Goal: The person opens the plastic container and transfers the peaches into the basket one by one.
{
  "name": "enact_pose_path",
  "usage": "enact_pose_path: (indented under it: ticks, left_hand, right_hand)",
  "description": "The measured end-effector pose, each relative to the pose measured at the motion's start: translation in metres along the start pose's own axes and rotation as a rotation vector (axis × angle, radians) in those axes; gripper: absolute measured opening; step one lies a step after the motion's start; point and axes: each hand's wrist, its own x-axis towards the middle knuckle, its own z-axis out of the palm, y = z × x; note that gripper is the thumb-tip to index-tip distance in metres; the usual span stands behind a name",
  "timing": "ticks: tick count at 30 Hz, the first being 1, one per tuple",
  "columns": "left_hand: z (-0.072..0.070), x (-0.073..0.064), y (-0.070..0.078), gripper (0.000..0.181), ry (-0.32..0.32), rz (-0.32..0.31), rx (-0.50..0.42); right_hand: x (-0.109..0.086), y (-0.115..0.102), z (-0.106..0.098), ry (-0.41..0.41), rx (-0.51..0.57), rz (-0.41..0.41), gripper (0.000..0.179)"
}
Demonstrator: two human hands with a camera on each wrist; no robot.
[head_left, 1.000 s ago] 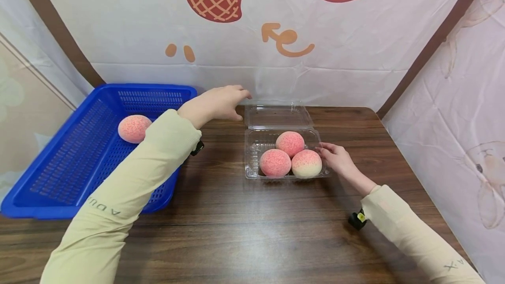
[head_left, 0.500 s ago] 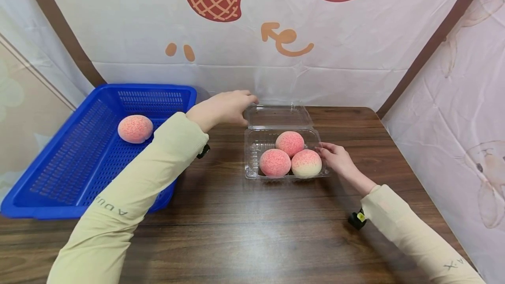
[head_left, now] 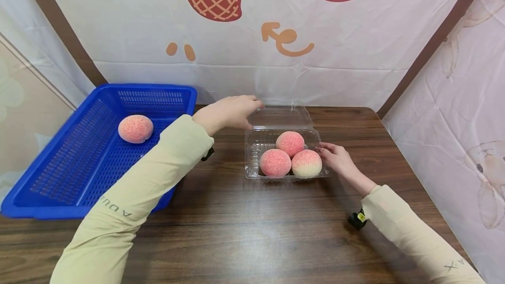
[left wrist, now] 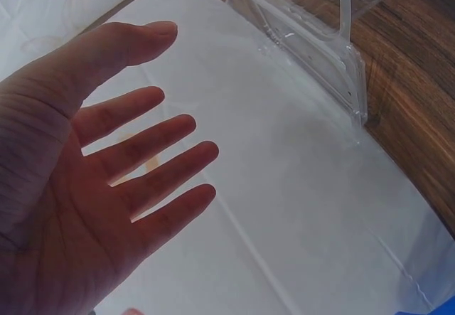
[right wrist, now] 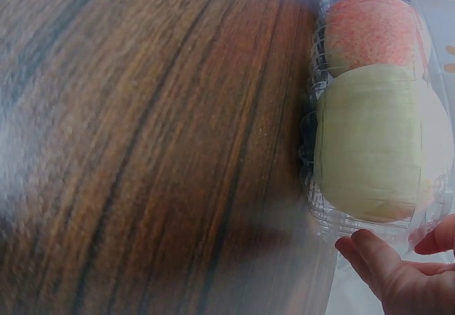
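Observation:
A clear plastic clamshell box (head_left: 252, 148) stands on the table with its lid (head_left: 280, 117) folded back toward the curtain. Inside sit three speckled peaches: a back one (head_left: 289, 143), a front left one (head_left: 275, 162) and a paler front right one (head_left: 307, 163). My right hand (head_left: 335, 157) holds the box by its right side, fingertips at the wall in the right wrist view. My left hand (head_left: 232, 111) hovers at the left edge of the lid, palm empty. In the left wrist view its fingers (left wrist: 170, 176) are spread and nearly straight, apart from the lid.
A blue perforated basket (head_left: 88, 143) stands on the left with one peach (head_left: 136, 129) in it. The dark wooden table (head_left: 252, 231) ends at a printed curtain (head_left: 347, 69) close behind the lid. Another curtain side hangs along the right.
My left hand has moved right and slightly down toward the lid, uncovering more of the peach in the basket. My right hand and the box have stayed in place.

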Motion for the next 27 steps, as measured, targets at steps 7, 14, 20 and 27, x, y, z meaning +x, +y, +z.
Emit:
enact_pose_path:
  ticks: [7, 14, 20, 27]
  left_hand:
    - [0.004, 0.001, 0.006, 0.062, 0.001, 0.021, 0.030]
    - [0.007, 0.000, 0.013, 0.060, 0.009, 0.026, 0.042]
    - [0.010, 0.000, 0.020, 0.061, -0.003, 0.027, 0.056]
    - [0.014, 0.000, 0.026, 0.061, -0.011, 0.038, 0.071]
  right_hand:
    - [-0.002, 0.001, -0.001, -0.005, -0.030, -0.003, 0.044]
    - [-0.002, 0.003, -0.001, -0.010, -0.028, -0.018, 0.044]
    - [-0.003, 0.004, -0.001, -0.009, -0.036, -0.029, 0.044]
    - [-0.003, 0.005, 0.000, 0.004, -0.044, -0.025, 0.044]
